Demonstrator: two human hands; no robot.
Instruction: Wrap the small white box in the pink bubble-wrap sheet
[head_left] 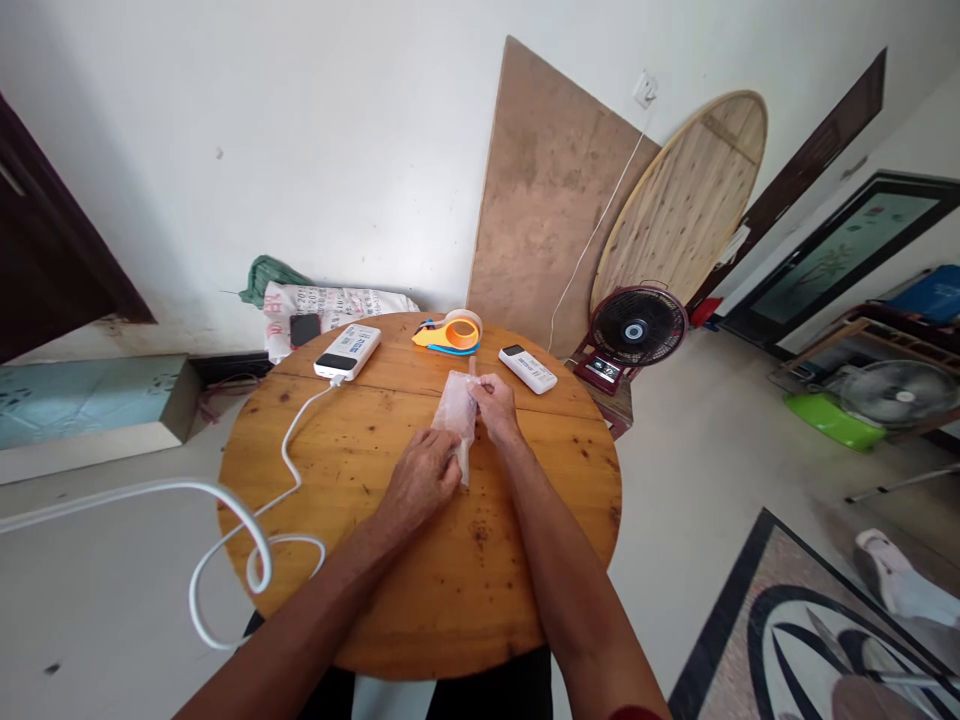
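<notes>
A flat strip of whitish, translucent wrap (455, 402), which looks like bubble wrap, lies on the round wooden table (300, 540). Whether anything is inside it I cannot tell. My left hand (421, 472) is closed on its near left edge, fingers curled over it. My right hand (495, 405) pinches its upper right edge between thumb and fingers. Just beyond sits an orange and blue tape dispenser (439, 338). To the right lies a white power bank (532, 372); a larger white power bank (352, 350) with a cable plugged in lies to the left.
The white cable (289, 450) loops off the table's left side. A sack (337, 302) with a dark phone (305, 328) on it lies by the wall. Leaning there are a board (555, 190) and a round tabletop (682, 190). A fan (637, 325) stands right; a person's foot (889, 565) shows.
</notes>
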